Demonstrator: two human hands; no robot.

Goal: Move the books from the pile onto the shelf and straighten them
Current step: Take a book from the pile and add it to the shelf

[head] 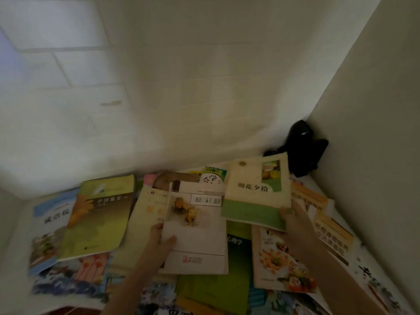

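Several books lie spread flat in a loose pile on a white surface. My left hand grips the left edge of a white book with a flower picture, thumb on its cover. My right hand holds the lower right corner of a cream and green book, which is lifted a little above the pile. A yellow-green book lies to the left, partly over a blue and white one. A book with a food picture lies under my right forearm.
White walls close in behind and on the right, forming a corner. A black object stands in that corner behind the books. Orange and white books lie along the right wall. More books overlap at the front.
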